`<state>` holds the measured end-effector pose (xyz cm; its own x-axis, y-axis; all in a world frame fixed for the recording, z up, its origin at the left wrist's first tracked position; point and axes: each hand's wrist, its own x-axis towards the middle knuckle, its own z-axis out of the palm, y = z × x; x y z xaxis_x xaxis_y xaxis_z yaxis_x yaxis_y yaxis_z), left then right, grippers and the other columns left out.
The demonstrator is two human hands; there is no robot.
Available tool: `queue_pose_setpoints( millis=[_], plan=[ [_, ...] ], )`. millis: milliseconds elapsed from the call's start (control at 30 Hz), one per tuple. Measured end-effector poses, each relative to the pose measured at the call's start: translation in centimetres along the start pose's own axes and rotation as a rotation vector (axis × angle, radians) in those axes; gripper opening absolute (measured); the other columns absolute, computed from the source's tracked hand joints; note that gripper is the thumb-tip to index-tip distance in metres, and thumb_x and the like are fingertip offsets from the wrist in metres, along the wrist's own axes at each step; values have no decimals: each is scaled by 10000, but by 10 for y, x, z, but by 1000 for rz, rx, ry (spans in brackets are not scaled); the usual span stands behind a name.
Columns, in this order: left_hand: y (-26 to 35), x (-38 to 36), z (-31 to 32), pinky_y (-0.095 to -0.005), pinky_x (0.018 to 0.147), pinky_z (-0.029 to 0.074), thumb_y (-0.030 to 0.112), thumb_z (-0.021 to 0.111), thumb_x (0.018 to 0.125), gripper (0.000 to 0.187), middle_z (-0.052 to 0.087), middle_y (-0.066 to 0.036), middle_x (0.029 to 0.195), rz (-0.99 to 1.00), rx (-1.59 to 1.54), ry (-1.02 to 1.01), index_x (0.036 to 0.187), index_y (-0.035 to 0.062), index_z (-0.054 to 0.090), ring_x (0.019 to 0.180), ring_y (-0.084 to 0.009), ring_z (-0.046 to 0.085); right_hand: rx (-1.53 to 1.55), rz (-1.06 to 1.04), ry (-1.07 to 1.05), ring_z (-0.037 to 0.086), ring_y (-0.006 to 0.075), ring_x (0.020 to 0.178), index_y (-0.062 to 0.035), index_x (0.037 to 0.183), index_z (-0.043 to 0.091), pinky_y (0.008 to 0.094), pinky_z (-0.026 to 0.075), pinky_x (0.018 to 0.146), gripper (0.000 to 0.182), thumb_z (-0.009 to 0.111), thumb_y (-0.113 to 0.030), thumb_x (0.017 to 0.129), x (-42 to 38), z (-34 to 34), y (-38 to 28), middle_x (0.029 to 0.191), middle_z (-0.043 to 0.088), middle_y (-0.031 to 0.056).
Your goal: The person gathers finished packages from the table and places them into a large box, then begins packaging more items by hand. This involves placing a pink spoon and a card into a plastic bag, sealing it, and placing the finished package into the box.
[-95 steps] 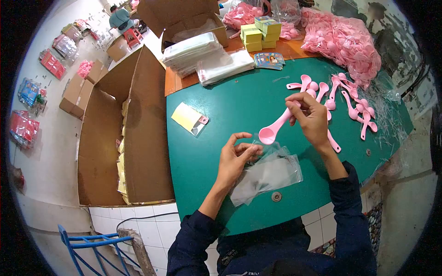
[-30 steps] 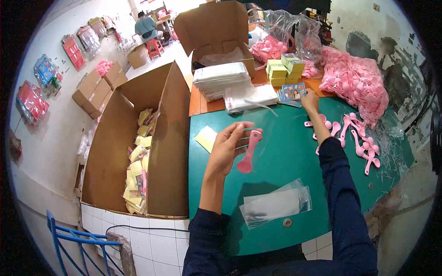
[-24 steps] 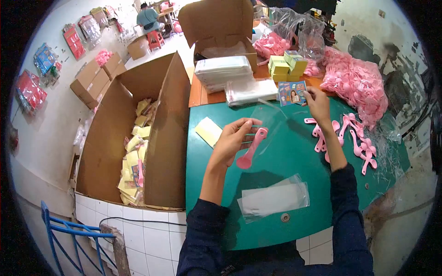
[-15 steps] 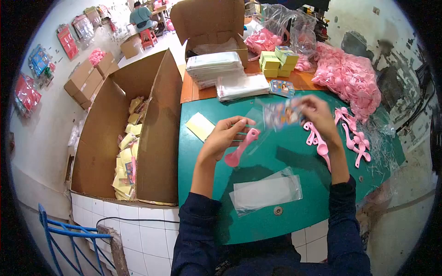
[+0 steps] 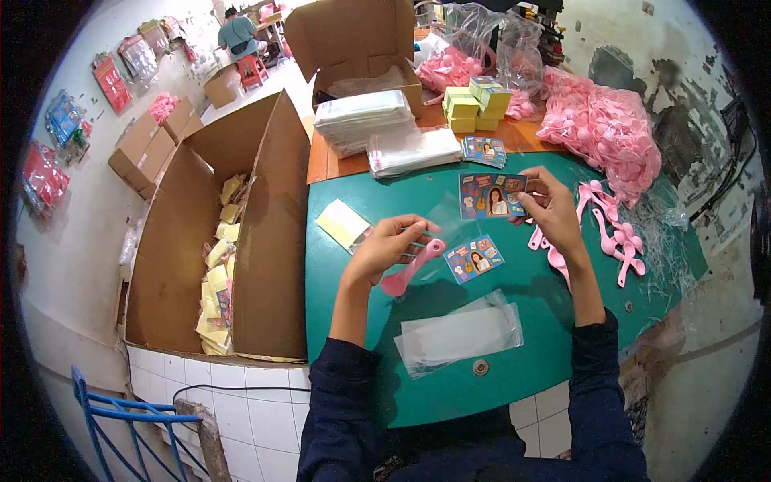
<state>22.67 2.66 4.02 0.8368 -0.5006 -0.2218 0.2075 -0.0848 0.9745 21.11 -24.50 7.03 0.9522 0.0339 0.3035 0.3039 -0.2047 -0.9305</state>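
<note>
My left hand [image 5: 391, 247] is closed on a clear plastic bag [image 5: 454, 218], with a pink measuring spoon [image 5: 414, 268] lying along it below the fingers. My right hand [image 5: 552, 210] pinches a blue printed card [image 5: 480, 198] by its right end, face up, close to the bag's mouth. Beneath that, a second printed card [image 5: 474, 260] lies on the green table [image 5: 369, 321]. Several loose pink spoons [image 5: 608, 234] are scattered beyond my right wrist. Flat empty clear bags [image 5: 462, 333] lie in front of me. Left of my left hand rests a pale yellow card packet [image 5: 343, 224].
A tall cardboard box [image 5: 273, 241] of packed yellow-backed packets stands at the left. Along the back are bag stacks [image 5: 365, 120], card blocks [image 5: 475, 106], a card pile [image 5: 483, 151] and a big bag of pink spoons [image 5: 602, 128]. A person [image 5: 238, 36] sits far off.
The card in my right hand, blurred before, is now held steady. A second card now lies on the table below it. My left hand still keeps the bag and spoon.
</note>
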Motion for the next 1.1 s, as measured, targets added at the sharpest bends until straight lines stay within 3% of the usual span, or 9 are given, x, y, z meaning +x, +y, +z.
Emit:
queue_pose_setpoints(
  millis=[200,433,500,600,800,933,1100],
  plan=[
    [-2,3,5,-216,632,472,255,449,957,274,644,-37,862,-7,19,30,1036,58,622,726,-79,580,-53,41,-92,643,158,725,-7,1080,529,271,555,519,258,567,-4,825,-4,5,3,882,632,112],
    [-15,12,10,-238,660,493,214,465,949,281,642,-65,913,82,122,-54,1079,11,609,758,-95,590,-210,16,-213,623,120,744,4,1037,562,242,555,569,242,595,-17,798,-7,7,1,850,599,63],
    [-22,17,11,-250,681,505,229,470,947,302,630,-62,926,166,172,-107,1101,-1,593,770,-95,590,-173,55,-241,609,114,734,6,1011,562,241,543,573,232,619,-45,792,-9,9,-1,837,592,55],
    [-15,12,14,-239,653,493,225,485,941,312,627,-51,904,114,230,-85,1100,-23,588,756,-87,578,-278,38,-343,582,87,709,-2,931,561,227,507,555,175,642,-64,789,-9,8,8,834,574,31],
    [-17,12,5,-240,672,482,239,516,928,306,618,-28,832,42,249,-156,1042,-26,618,726,-94,567,-189,115,-444,550,68,697,-1,866,540,221,475,553,187,676,-94,777,-9,0,10,828,552,18],
    [-20,15,11,-203,619,436,226,519,930,282,595,9,803,166,325,-198,997,-28,623,707,-44,509,-165,116,-545,555,68,702,2,873,531,211,481,558,197,676,-95,783,-13,5,5,831,554,27],
    [-11,10,15,-219,611,436,217,535,920,264,579,15,738,152,367,-153,933,-31,626,686,-43,501,-169,127,-469,589,90,675,12,865,514,227,506,523,203,675,-84,787,-14,0,8,828,567,42]
  ],
)
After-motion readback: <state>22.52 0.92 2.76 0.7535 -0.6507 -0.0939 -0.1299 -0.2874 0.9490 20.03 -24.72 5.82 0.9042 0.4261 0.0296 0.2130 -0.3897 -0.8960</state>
